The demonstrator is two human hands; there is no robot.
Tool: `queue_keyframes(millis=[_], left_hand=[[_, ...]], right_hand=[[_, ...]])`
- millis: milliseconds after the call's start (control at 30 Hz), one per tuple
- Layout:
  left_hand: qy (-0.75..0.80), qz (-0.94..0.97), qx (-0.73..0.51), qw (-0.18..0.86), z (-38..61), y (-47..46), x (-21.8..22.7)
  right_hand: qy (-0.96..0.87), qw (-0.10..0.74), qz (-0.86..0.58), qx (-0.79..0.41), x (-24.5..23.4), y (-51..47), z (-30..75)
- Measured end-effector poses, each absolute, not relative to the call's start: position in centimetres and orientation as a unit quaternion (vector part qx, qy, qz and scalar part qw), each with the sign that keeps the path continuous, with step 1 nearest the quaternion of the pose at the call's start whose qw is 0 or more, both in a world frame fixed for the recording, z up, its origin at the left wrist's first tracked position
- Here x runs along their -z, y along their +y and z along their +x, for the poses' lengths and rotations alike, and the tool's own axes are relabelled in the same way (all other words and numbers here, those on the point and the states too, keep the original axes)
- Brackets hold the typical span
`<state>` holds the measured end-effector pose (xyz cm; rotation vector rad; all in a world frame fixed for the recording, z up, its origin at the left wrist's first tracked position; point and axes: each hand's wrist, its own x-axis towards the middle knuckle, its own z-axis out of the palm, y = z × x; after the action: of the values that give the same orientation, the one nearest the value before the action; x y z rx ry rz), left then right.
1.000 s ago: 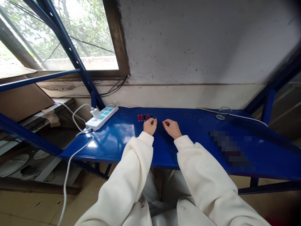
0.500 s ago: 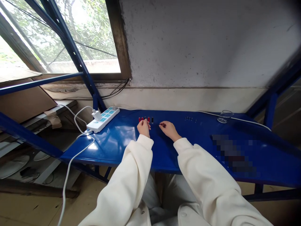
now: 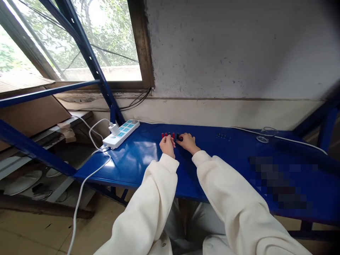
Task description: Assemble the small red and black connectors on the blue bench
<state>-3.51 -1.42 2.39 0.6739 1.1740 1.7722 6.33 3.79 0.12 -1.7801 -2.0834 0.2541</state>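
Both hands [image 3: 188,143] now closer together

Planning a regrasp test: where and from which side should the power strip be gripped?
I'd pinch the long sides of the power strip around mid-length, from above right, the left hand's side. It's long and narrow, lying sockets-up on the table; the plug stands up toward its near end, and cords run by its left.

Hands [image 3: 188,143] near red cylinders [image 3: 173,135]
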Motion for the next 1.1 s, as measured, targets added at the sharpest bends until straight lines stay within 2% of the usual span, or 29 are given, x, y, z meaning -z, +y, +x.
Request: queue_keyframes(millis=[400, 667, 867, 1100], left_hand=[[0.469, 0.287, -0.705, 0.448, -3.5, -1.5, -2.2], [0.448, 0.433, -0.692, 0.365, -2.8, -2.1, -2.6], [0.400, 0.573, -0.615, 0.365, -2.3, -2.4, -2.1], [0.410, 0.588, -0.582, 0.384, -2.3, -1.8, -1.0]], right_hand=[[-0.751, 0.194, -0.628, -0.069, -1.2, 3.4, 6.2], [-0.786, 0.211, -0.582, 0.002, -3.4, -0.4, 8.6], [-0.780, 0.241, -0.570, 0.099, -3.1, -2.4, 10.2], [-0.748, 0.337, -0.562, 0.109, -2.9, -2.6, 11.0]])
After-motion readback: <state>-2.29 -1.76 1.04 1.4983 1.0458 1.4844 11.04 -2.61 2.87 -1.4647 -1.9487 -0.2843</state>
